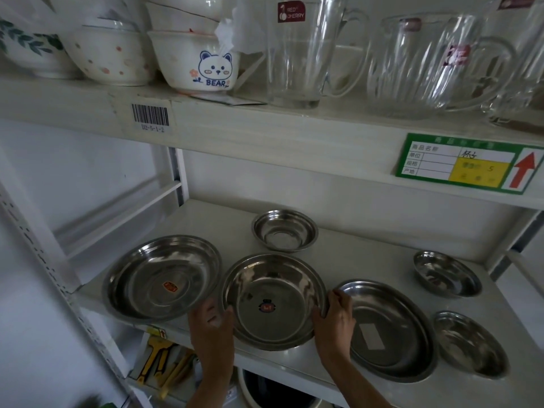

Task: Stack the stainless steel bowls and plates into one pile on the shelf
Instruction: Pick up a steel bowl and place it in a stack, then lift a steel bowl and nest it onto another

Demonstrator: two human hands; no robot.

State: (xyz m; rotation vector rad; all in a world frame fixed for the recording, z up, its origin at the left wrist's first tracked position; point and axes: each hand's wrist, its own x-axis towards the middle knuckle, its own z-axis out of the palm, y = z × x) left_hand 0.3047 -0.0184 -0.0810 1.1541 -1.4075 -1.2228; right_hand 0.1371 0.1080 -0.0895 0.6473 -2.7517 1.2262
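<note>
Several stainless steel dishes lie apart on the white shelf (347, 254). A middle plate (273, 301) with a dark sticker sits at the front, gripped at its rim by my left hand (210, 325) and my right hand (334, 316). A large plate (162, 278) with an orange sticker lies to its left, slightly over the shelf edge. A flat plate (388, 328) with a white label lies to the right. A small bowl (284, 230) stands behind; two more small bowls sit at the right, one at the back (446, 273) and one at the front (471, 343).
The shelf above (265, 128) hangs low over the dishes and holds ceramic bowls (200, 63) and glass jugs (297, 54). A green price tag (468, 163) sticks out on its edge. White uprights (176, 175) stand at the left; tools lie on the shelf below (159, 360).
</note>
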